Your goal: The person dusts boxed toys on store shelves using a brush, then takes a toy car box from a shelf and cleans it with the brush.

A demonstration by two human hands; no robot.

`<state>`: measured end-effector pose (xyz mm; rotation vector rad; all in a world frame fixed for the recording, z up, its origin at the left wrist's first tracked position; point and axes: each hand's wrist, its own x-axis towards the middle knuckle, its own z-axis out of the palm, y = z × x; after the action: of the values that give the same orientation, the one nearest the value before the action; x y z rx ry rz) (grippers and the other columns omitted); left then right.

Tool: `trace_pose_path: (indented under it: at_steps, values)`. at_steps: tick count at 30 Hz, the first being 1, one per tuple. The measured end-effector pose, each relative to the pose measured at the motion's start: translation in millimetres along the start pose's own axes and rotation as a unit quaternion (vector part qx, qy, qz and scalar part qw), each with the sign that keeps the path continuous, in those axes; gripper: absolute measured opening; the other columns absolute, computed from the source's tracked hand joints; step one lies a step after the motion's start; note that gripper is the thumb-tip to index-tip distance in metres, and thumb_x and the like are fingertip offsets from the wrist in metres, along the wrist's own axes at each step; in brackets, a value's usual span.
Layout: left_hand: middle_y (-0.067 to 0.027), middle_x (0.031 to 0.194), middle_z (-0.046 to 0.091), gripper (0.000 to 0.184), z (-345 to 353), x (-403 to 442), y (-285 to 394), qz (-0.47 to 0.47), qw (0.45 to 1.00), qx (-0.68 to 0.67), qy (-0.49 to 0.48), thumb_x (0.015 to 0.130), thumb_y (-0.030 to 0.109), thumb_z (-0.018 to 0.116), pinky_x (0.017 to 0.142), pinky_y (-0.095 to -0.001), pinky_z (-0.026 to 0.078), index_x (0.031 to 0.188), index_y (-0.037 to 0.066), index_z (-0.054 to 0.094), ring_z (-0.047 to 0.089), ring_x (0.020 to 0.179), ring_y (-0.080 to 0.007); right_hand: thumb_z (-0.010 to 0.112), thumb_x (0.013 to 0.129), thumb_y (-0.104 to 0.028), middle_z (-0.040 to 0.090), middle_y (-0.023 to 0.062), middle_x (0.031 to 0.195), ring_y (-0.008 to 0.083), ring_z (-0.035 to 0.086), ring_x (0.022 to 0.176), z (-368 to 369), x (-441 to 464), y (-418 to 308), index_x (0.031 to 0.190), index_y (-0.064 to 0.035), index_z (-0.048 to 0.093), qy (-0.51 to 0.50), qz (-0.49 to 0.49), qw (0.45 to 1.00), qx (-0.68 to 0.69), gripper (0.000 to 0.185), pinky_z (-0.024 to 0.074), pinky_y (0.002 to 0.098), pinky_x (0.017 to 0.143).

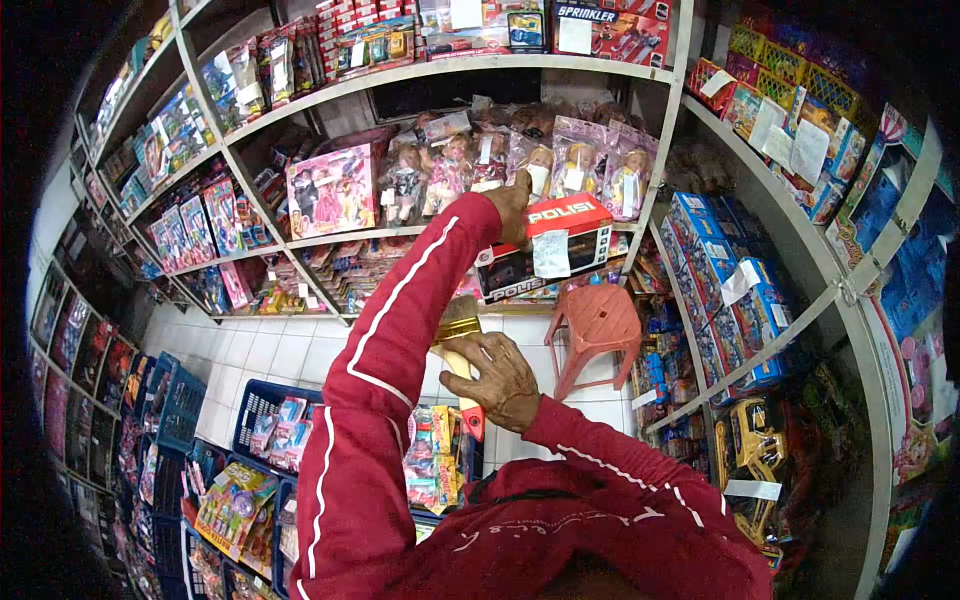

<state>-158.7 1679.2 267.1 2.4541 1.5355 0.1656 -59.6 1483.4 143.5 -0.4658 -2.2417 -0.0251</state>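
My left hand (512, 208), at the end of the outstretched left arm, grips the left end of a red and black toy box (572, 262) marked POLISI. A white paper label (550, 254) is stuck on its front. The box is in front of the doll shelf, and part of my fingers is hidden behind its edge. Lower down, my right hand (495, 378) closes around a flat paintbrush (470, 408) with a yellow and red handle. Its bristles point up and away from me. Bagged dolls (578, 170) stand just behind my left hand.
A red plastic stool (597, 330) stands on white floor tiles below the box. Metal shelves (450, 66) packed with toys curve around the front and both sides. Blue boxes (735, 300) are stacked at the right. Blue crates (262, 400) of packaged toys sit on the lower left.
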Motion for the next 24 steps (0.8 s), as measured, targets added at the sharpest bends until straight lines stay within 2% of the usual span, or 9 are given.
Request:
trace_pose_path:
  at_steps: [7,9,12,14,17,20,21,23,24]
  values:
    - [-0.0247,0.105,0.061,0.087,-16.0,-8.2,19.2,0.023,1.0,-0.014,0.0,0.057,0.018,0.085,0.084,-0.0428,0.05,0.121,-0.001,0.029,0.061,0.098,-0.0358,0.062,0.074,-0.012,0.058,0.0092,0.115,0.0296,0.054,0.105,-32.7,-20.1,28.7,0.099,-0.0218,0.067,0.074,0.06,0.994,-0.044,0.028,0.0447,0.0428,0.085]
    - [-0.0245,0.105,0.061,0.087,-17.1,-11.0,22.3,0.038,0.998,-0.041,-0.016,0.057,0.016,0.085,0.084,-0.0429,0.049,0.122,0.0,0.028,0.061,0.098,-0.0355,0.065,0.075,-0.008,0.059,0.012,0.11,0.0308,0.058,0.098,-46.2,-29.0,37.8,0.099,-0.0143,0.066,0.046,0.077,0.996,-0.017,0.025,0.0469,0.0428,0.082]
    - [-0.0259,0.112,0.059,0.087,-6.5,-2.9,9.8,0.053,0.998,-0.045,-0.012,0.058,0.011,0.083,0.09,-0.043,0.047,0.123,0.002,0.025,0.059,0.104,-0.0373,0.068,0.074,-0.005,0.062,0.0142,0.1,0.0314,0.061,0.091,-73.2,-46.5,38.5,0.1,-0.0059,0.063,0.183,0.156,0.969,0.051,0.026,0.0505,0.0408,0.079]
    - [-0.0267,0.115,0.057,0.089,-1.1,0.2,9.3,0.048,0.998,-0.046,-0.02,0.057,0.01,0.084,0.093,-0.0425,0.046,0.123,0.002,0.025,0.057,0.107,-0.0382,0.065,0.082,-0.005,0.064,0.0131,0.091,0.0219,0.063,0.084,-96.5,-49.8,51.7,0.099,-0.0001,0.06,0.333,0.222,0.909,0.122,0.018,0.0519,0.0338,0.075]
    - [-0.0275,0.119,0.054,0.09,4.6,3.0,18.2,0.042,0.998,-0.035,-0.03,0.057,0.011,0.085,0.096,-0.042,0.044,0.122,0.003,0.024,0.055,0.11,-0.0394,0.062,0.088,-0.011,0.061,0.0059,0.082,0.0116,0.058,0.065,-151.1,-17.7,84.4,0.095,-0.0007,0.059,0.418,0.31,0.844,0.129,0.013,0.0477,0.0259,0.059]
    - [-0.0282,0.12,0.052,0.087,5.0,-3.9,37.0,0.043,0.998,-0.029,-0.027,0.059,0.012,0.085,0.097,-0.0428,0.043,0.121,0.003,0.025,0.053,0.111,-0.0411,0.066,0.084,-0.015,0.064,0.0059,0.074,0.0131,0.058,0.062,-173.2,5.6,137.4,0.088,0.0019,0.064,0.409,0.386,0.814,0.146,0.018,0.0473,0.0281,0.059]
    - [-0.0278,0.116,0.054,0.087,9.2,-1.9,37.2,0.064,0.997,-0.027,-0.012,0.058,0.014,0.085,0.094,-0.0428,0.044,0.121,0.003,0.025,0.055,0.108,-0.0412,0.065,0.084,-0.016,0.063,0.0051,0.072,0.0099,0.057,0.061,-176.2,5.8,158.6,0.092,0.0024,0.064,0.364,0.373,0.848,0.095,0.019,0.0455,0.0246,0.052]
    - [-0.0272,0.108,0.058,0.088,17.7,4.1,33.4,0.105,0.994,-0.023,0.019,0.057,0.017,0.084,0.088,-0.0428,0.048,0.12,0.002,0.026,0.058,0.102,-0.0413,0.065,0.083,-0.016,0.062,0.004,0.069,0.0095,0.056,0.058,-178.5,3.1,189.9,0.089,0.001,0.065,0.355,0.387,0.847,0.081,0.018,0.0427,0.0239,0.047]
    - [-0.0272,0.111,0.056,0.087,14.6,1.0,37.7,0.092,0.995,-0.047,0.006,0.058,0.017,0.084,0.092,-0.043,0.046,0.121,0.002,0.026,0.057,0.105,-0.041,0.065,0.082,-0.018,0.062,0.0042,0.069,0.0092,0.056,0.057,-175.9,-4.2,209.3,0.086,0.0,0.065,0.394,0.428,0.801,0.141,0.018,0.0423,0.0223,0.045]
